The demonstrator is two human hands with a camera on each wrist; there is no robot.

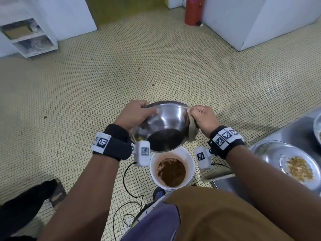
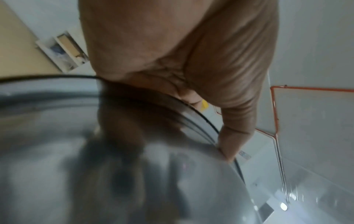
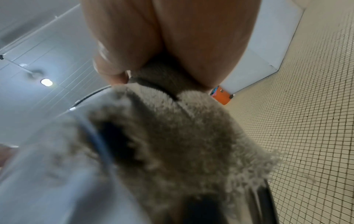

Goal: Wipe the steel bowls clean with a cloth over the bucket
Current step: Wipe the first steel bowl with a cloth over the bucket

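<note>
Left hand [image 1: 137,114]: curled over the bowl [image 1: 165,126] rim, thumb inside, holding it tilted.
Right hand [image 1: 203,119]: pinches the cloth [image 1: 192,131] against the opposite rim.
Bowl: between the hands, above the bucket [image 1: 171,153].
Risk: likely slip if the left grip loosens; scraps could miss the bucket.
Surface: tiled floor [image 1: 156,66]; desk [image 1: 295,129] just right of the right hand, with dirty dishes [image 1: 271,153].
Room: white walls, red bin [image 1: 193,11] far ahead.

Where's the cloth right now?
In the head view the cloth is gripped in the right hand, pressed against the right rim of the steel bowl, above the white bucket.
</note>
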